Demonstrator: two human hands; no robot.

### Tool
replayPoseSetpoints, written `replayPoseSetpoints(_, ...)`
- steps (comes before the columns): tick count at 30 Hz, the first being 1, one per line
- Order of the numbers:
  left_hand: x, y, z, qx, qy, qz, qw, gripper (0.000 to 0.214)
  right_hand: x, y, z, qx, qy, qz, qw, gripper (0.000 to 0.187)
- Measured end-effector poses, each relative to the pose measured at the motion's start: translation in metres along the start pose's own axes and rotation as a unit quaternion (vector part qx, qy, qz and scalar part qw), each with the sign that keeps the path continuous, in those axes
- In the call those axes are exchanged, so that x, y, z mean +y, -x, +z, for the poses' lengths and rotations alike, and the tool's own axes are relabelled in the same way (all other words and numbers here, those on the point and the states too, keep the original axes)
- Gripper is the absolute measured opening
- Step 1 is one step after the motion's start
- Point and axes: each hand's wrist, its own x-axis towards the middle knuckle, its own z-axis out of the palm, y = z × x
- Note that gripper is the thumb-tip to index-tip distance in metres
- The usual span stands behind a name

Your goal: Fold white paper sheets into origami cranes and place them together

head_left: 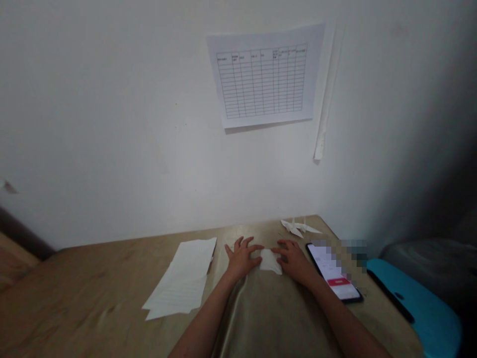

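Bare arms [203,318] reach up from 6 o'clock. The left hand [242,258] and right hand [294,261] lie open, fingers spread, gripping nothing, just beside a folded white paper [270,262] that looks light and soft, best pinched at its edge. Paper cranes [300,227] sit at 12 o'clock

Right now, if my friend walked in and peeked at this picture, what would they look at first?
They'd probably spot the left hand and right hand first, in the middle of the tan table, with a small folded white paper between them. Just beyond the hands sit white paper cranes, and a bright phone lies to the right. High up on the white wall, a printed grid chart stands out too.
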Motion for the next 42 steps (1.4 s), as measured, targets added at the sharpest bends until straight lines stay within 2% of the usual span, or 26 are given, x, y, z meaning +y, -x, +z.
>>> replayPoseSetpoints(8,0.001,-0.001,0.004,0.027,0.023,-0.008,0.999,0.039,0.002,0.001,0.002,0.019,-0.007,0.005,1.000,0.046)
replayPoseSetpoints(12,0.004,0.000,0.005,0.050,0.026,-0.002,0.998,0.040,0.003,-0.001,0.004,0.053,-0.031,0.012,0.998,0.043)
replayPoseSetpoints(18,0.005,0.001,0.009,0.078,0.031,0.015,0.996,0.042,0.009,-0.004,0.006,0.087,-0.068,0.012,0.994,0.013)
replayPoseSetpoints(24,0.003,0.000,0.013,0.112,0.042,0.030,0.992,0.036,0.011,-0.004,0.009,0.110,-0.101,-0.017,0.989,0.004)
replayPoseSetpoints(28,0.004,0.000,0.012,0.137,0.054,0.025,0.989,0.032,0.009,-0.004,0.009,0.150,-0.104,-0.046,0.982,0.004)
replayPoseSetpoints(34,0.004,0.000,0.011,0.166,0.080,0.001,0.983,0.037,0.010,-0.006,0.003,0.263,-0.046,-0.087,0.960,0.007)
replayPoseSetpoints(37,0.004,0.000,0.011,0.168,0.081,-0.010,0.982,0.036,0.011,-0.005,0.001,0.297,-0.030,-0.100,0.949,0.005)
replayPoseSetpoints(39,0.004,0.000,0.011,0.167,0.080,-0.017,0.983,0.035,0.011,-0.004,0.000,0.291,-0.018,-0.103,0.951,0.004)
replayPoseSetpoints(42,0.004,0.000,0.011,0.161,0.077,-0.024,0.984,0.035,0.008,-0.001,-0.002,0.246,0.006,-0.109,0.963,0.007)
